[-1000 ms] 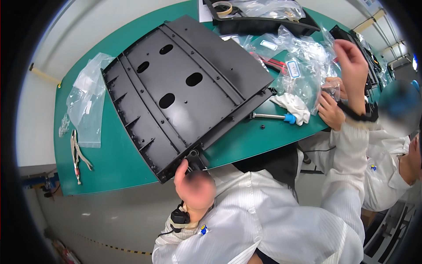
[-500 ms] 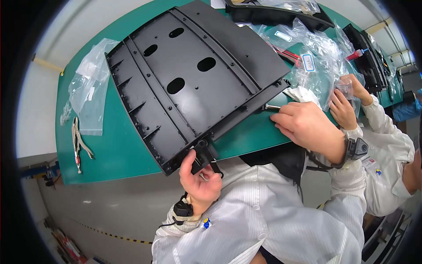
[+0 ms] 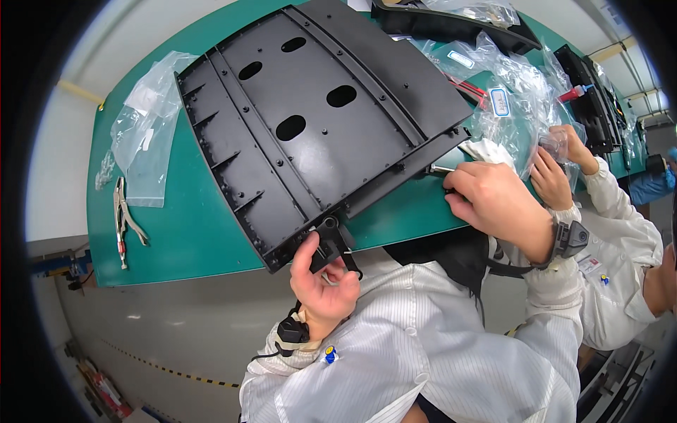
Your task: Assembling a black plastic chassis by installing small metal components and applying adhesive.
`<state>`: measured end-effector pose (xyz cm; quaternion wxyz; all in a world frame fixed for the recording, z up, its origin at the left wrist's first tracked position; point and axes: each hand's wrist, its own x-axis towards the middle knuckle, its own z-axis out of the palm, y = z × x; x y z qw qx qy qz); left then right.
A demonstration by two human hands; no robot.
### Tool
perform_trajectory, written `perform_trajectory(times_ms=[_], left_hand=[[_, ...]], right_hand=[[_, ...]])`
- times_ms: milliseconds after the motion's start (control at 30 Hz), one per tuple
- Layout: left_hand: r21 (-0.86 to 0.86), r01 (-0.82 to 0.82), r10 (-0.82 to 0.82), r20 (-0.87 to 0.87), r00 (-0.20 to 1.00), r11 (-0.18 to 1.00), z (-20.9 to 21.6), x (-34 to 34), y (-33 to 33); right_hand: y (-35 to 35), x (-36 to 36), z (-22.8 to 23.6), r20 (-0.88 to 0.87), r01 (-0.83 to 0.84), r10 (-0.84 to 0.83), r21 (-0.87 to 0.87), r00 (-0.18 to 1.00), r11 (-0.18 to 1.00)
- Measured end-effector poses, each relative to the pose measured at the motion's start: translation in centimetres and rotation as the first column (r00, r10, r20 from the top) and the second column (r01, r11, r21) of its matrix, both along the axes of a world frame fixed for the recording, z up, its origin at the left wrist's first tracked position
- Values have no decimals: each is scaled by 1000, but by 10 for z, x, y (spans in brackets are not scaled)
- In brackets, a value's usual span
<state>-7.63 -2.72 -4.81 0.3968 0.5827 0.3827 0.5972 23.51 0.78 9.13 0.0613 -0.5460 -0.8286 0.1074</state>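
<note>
A large black metal panel [image 3: 317, 134] with oval holes and raised ribs lies tilted on the green table. At its near corner my left hand [image 3: 323, 285] is closed around a black bracket [image 3: 331, 240] with a round end, the index finger lying against it. My right hand [image 3: 490, 201] is beside the panel's right edge, its fingers curled together. A thin silver rod [image 3: 442, 169] shows between those fingers and the panel edge. What the right fingertips grip is mostly hidden by the hand.
Locking pliers [image 3: 123, 218] and a clear plastic bag [image 3: 147, 134] lie on the green table [image 3: 190, 247] at left. More plastic bags [image 3: 518, 77] and a black tray [image 3: 451, 27] are at the back right. Another person's hands [image 3: 553, 173] handle a small bag close by.
The whole view has shifted slightly, with the panel a little further right in the picture. My right hand sits slightly further right; my left hand stays at the bracket.
</note>
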Motion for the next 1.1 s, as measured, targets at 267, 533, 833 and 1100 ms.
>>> perform_trajectory(times_ms=[267,533,833,1100], left_hand=[[2,130,-129,-127,984,991,3,-11,-1],[26,6,-6,14,1000,1000,0,1,2],[25,11,-11,-5,1000,1000,-1,0,1],[-1,-2,2,53,999,1000,-2,3,0]], right_hand=[[-7,4,-2,-353,80,-88,-37,931,996],[-17,13,-16,-428,136,-88,84,899,987],[-27,1,-34,-243,55,36,356,969,933],[-30,3,-41,-183,24,53,394,982,919]])
